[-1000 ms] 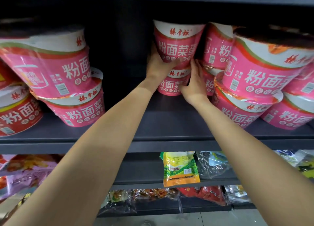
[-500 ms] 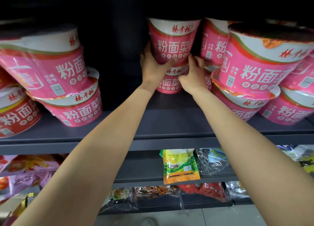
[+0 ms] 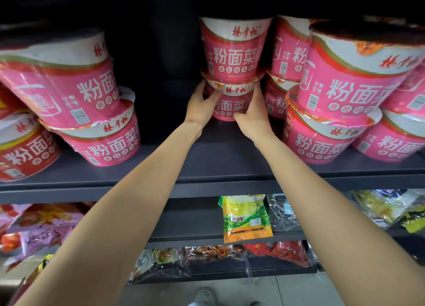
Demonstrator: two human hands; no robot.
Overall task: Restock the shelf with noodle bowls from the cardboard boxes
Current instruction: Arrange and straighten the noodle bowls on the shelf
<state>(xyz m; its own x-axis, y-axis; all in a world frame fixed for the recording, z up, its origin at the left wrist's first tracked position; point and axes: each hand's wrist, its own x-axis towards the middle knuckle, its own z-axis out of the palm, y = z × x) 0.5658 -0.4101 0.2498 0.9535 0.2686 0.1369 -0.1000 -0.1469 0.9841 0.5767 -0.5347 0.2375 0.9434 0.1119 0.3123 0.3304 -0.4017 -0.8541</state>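
Both hands, left hand [image 3: 201,105] and right hand [image 3: 251,117], fingers clasping the lower bowl [image 3: 232,101]; better pushed back evenly, keeping the upper bowl [image 3: 233,50] above the fingers centred.

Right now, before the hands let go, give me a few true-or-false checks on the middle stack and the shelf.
1. Both hands grip the lower bowl of the middle stack. True: left hand and right hand on its sides.
2. A second bowl sits on it. True.
3. The middle stack is three bowls high. False: two.
4. The shelf left of the middle stack is packed tight. False: a dark gap lies there.
5. A yellow-green packet hangs on a lower shelf. True.
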